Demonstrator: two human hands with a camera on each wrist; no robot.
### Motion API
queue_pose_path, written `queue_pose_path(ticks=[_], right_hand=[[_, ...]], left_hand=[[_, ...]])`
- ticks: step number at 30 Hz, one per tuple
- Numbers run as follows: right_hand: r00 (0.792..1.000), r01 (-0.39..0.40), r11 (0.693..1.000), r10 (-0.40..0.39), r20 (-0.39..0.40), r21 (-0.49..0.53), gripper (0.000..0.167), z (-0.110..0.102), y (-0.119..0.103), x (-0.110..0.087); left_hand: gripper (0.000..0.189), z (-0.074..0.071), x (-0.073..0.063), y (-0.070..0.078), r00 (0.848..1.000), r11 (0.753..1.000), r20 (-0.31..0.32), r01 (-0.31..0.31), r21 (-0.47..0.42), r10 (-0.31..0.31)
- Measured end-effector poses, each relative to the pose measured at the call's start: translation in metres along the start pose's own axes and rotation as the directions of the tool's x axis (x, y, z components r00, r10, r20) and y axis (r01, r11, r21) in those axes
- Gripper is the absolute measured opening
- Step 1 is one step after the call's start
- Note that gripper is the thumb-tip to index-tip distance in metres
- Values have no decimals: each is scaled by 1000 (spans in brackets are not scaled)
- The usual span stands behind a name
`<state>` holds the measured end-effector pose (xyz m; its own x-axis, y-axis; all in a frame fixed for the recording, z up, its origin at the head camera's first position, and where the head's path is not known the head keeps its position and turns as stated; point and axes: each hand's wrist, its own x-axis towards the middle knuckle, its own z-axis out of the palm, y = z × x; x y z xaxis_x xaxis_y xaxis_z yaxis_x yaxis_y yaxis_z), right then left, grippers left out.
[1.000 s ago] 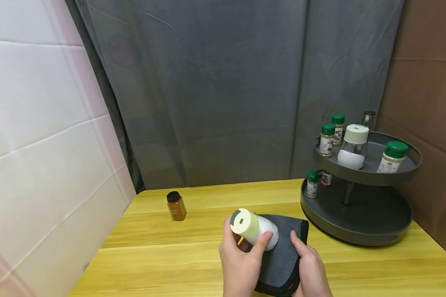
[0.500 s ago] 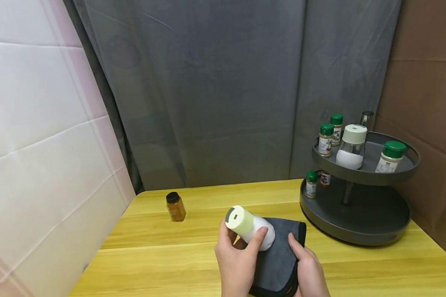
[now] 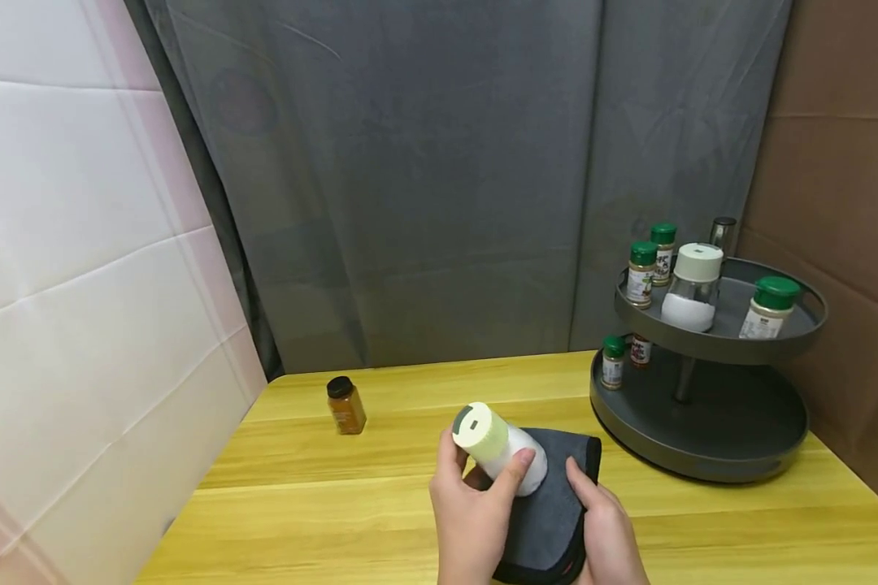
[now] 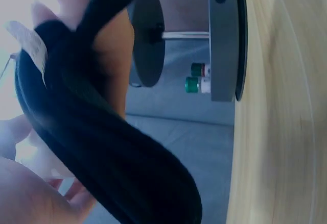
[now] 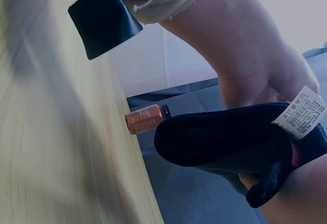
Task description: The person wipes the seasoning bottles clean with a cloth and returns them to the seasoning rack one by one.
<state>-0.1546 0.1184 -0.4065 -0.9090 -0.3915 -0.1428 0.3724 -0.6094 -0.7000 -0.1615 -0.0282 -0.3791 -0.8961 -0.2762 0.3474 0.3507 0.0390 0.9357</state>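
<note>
Left hand: your left hand (image 3: 471,508), bottom of the head frame just right of centre, pinches the shaker, thumb on its near side, fingers on its far side.
Shaker: the white shaker (image 3: 503,449) with its pale green cap is tilted in that grip, cap toward the upper left, base end against the cloth.
Right hand: your right hand (image 3: 609,524), farther right along the bottom, is clamped on the cloth, thumb on its face; the head view hides the other fingers.
Cloth: the folded dark grey cloth (image 3: 552,520), edged in black, sits between your hands; its printed label (image 5: 301,113) shows at the right of the right wrist frame.
Jar: an orange-brown jar (image 3: 347,411) with a black lid stands left of centre on your yellow wooden table (image 3: 322,504), well apart from you.
Stand: the two-tier stand (image 3: 739,422), at the right, bears green-capped bottles on both tiers and a clear shaker (image 3: 691,294) on the upper.
</note>
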Motion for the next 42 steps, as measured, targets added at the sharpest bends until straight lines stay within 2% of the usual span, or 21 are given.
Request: queue_pose_path(ticks=[5, 10, 12, 17, 22, 25, 30, 32, 34, 38, 42], right_hand=[[1000, -2, 1000, 3, 28, -3, 65, 2, 0, 2], [998, 38, 997, -41, -50, -65, 74, 6, 0, 5], [998, 40, 996, -44, -48, -78, 78, 6, 0, 7], [1000, -13, 998, 11, -26, -57, 82, 3, 1, 8], [997, -10, 995, 3, -73, -97, 85, 2, 4, 10], [998, -12, 996, 7, -57, -88, 84, 2, 4, 10], [1000, 4, 999, -4, -2, -48, 81, 1, 3, 9], [1000, 0, 1000, 0, 10, -30, 80, 2, 2, 8], [1000, -14, 1000, 14, 11, -20, 81, 2, 2, 7], [999, -31, 1000, 31, -23, -3, 84, 3, 2, 6], [995, 5, 999, -8, -98, -35, 85, 4, 3, 7]], left_hand=[[63, -3, 3, 0, 1000, 1000, -5, -17, 21, 17], [61, -4, 3, 2, 999, 1000, 43, -16, 15, 16], [62, -4, 4, 3, 999, 1000, 49, -6, 13, 5], [65, -11, 9, -1, 1000, 999, 12, 24, 36, -24], [64, -17, 13, -4, 999, 997, -9, 47, 60, -46], [62, -19, 11, -2, 998, 997, 24, 59, 50, -61], [63, -17, 8, 2, 993, 997, 101, 71, -21, -68], [63, -16, 8, 3, 994, 998, 93, 64, -28, -62], [63, -16, 9, 1, 997, 998, 56, 55, -16, -54], [62, -19, 13, -4, 999, 999, 1, 48, -8, -48], [61, -18, 10, -2, 998, 998, 25, 53, -31, -52]])
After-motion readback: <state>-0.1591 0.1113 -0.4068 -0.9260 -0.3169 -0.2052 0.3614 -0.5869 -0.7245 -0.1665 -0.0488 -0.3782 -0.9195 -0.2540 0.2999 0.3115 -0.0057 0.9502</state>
